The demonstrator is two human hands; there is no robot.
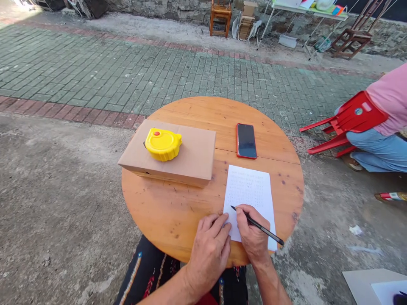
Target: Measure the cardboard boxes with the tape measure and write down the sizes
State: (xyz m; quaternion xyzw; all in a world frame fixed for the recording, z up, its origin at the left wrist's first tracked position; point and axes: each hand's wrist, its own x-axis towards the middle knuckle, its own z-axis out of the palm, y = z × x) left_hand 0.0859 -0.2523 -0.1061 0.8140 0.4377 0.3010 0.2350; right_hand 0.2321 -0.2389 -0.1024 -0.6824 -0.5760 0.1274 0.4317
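My right hand is closed round a black pen, its tip resting on a white sheet of paper covered in faint rows of print. My left hand lies flat beside it, fingers stretched out, pressing the sheet's lower left corner onto the round wooden table. A phone with a red case lies face up beyond the paper. To the left, a yellow tape measure sits on top of a flat cardboard box.
A person in a pink top and blue trousers sits at the right on a tipped red plastic chair. Wooden chairs and a folding table stand by the far wall. Paved ground surrounds the table.
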